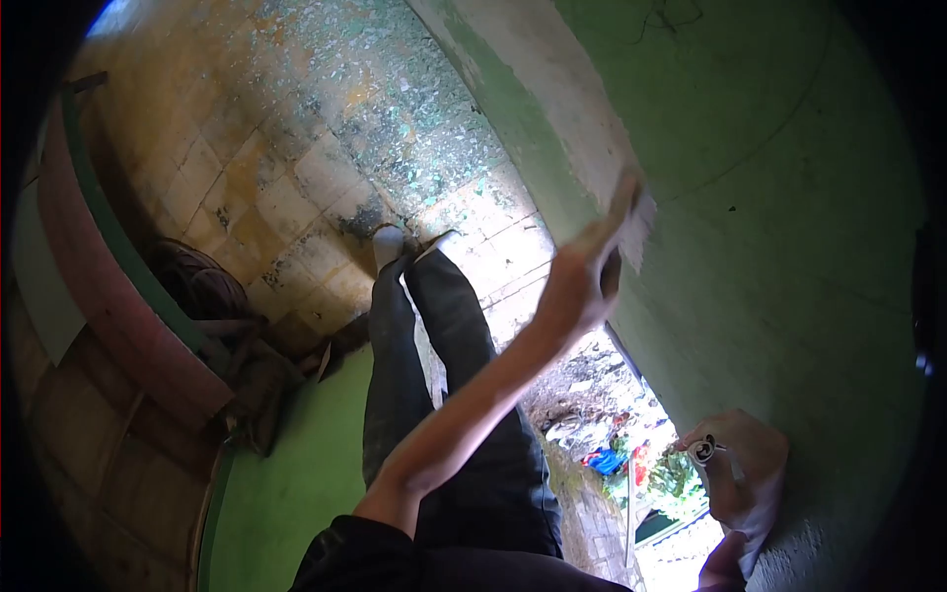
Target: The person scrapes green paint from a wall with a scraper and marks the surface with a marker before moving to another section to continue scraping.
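Observation:
My left hand (580,281) reaches across to the green wall (779,227). Its index finger stretches out and its tip lies at the edge of a bare, pale scraped strip (562,94). The other fingers curl in, and nothing shows in them. At lower right, my right hand (745,464) is closed near the wall around a tool handle (702,451), whose round end with a metal ring faces me. The rest of that tool is hidden by the hand.
Paint flakes (414,138) litter the tiled floor (286,212). My legs (454,316) stand by a bright doorway opening with rubble and plants (676,483). A curved pink and green piece of furniture (128,296) stands left, beside a dark bundle (202,281) and a low green wall (286,474).

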Tool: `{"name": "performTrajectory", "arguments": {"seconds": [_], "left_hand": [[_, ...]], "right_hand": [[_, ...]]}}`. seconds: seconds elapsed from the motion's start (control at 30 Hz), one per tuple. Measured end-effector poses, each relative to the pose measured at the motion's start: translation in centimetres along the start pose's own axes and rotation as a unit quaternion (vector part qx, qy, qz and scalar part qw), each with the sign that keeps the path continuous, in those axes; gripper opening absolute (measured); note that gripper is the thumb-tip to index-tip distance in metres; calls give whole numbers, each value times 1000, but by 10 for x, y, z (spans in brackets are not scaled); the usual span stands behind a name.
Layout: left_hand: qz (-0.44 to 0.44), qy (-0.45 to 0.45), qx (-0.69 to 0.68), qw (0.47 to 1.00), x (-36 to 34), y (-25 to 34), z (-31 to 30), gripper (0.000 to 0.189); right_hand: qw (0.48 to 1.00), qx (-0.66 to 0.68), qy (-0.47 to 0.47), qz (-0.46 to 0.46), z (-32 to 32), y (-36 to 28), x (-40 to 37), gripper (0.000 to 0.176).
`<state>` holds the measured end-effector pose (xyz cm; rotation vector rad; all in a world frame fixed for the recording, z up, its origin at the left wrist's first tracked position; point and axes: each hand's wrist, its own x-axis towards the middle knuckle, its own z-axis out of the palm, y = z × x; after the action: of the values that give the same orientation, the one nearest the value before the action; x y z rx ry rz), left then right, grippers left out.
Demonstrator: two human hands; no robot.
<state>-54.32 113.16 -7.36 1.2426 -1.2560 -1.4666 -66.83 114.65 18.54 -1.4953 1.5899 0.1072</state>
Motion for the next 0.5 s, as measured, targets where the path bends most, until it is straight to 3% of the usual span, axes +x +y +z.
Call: {"name": "performTrajectory", "arguments": {"seconds": [0.1, 0.17, 0.4, 0.5], "left_hand": [[3, -8, -10, 1000, -17, 3, 14, 84], [-50, 7, 3, 999, 21, 14, -15, 82], [57, 31, 24, 998, 16, 1, -8, 78], [-46, -10, 33, 998, 59, 12, -46, 82]], "right_hand": [[1000, 13, 5, -1, 1, -2, 3, 24], [1000, 15, -7, 1, -2, -6, 6, 24], [1000, 4, -6, -5, -1, -4, 7, 25], [1000, -8, -12, -6, -1, -1, 6, 24]]}}
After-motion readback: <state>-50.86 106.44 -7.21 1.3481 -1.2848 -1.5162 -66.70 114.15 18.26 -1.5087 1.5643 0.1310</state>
